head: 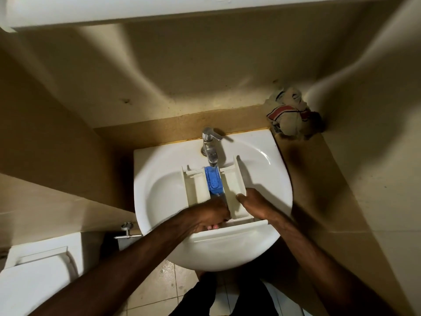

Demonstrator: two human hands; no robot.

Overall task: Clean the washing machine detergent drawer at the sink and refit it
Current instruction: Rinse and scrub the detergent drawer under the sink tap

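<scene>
A white detergent drawer [198,187] lies in the white sink [164,169], its front panel toward me at the basin's near rim. A blue insert [213,180] sits in its middle compartment, right under the spout of the chrome tap [210,147]. My left hand [213,213] grips the drawer near its front, fingers curled under the edge. My right hand [255,204] holds the drawer's right side wall, thumb inside the right compartment. Whether water runs from the tap is hard to tell.
A crumpled cloth [290,115] lies on the tan ledge at the back right corner. A toilet cistern [36,270] stands at the lower left, with a chrome valve [127,231] beside the basin. Walls close in on the left and right.
</scene>
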